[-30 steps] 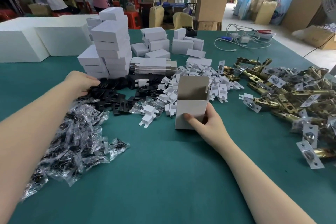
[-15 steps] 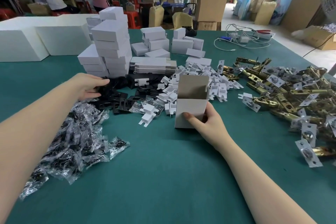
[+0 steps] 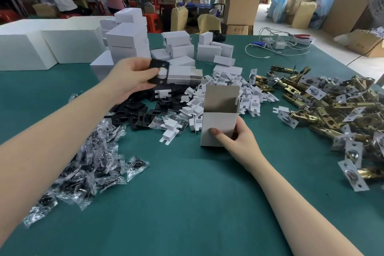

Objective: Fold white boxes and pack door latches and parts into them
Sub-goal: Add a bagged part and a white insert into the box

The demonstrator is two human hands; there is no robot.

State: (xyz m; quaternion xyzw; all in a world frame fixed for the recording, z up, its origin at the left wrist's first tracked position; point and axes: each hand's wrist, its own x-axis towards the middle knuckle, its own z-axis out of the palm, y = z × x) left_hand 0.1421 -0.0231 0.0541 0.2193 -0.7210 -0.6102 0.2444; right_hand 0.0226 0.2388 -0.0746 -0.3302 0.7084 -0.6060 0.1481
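Note:
An upright white box (image 3: 220, 118) with its top flaps open stands on the green table (image 3: 187, 203); my right hand (image 3: 239, 139) grips its lower right side. My left hand (image 3: 133, 78) is raised above the pile of black plates (image 3: 133, 114) and pinches one black plate (image 3: 159, 71) with a round hole between thumb and fingers. Brass door latches (image 3: 324, 110) lie heaped at the right. White card inserts (image 3: 228, 93) are scattered behind the box. Clear bags of small parts (image 3: 89, 164) lie under my left forearm.
Stacks of folded white boxes (image 3: 128, 41) and flat box blanks (image 3: 182, 74) stand behind the piles. Large white blocks (image 3: 41, 45) sit at the far left. Cables (image 3: 276, 45) lie at the far right of the table. People work at benches beyond.
My left hand has lifted from the black plate pile and now holds one plate up in the air, further right. My right hand stays on the open box.

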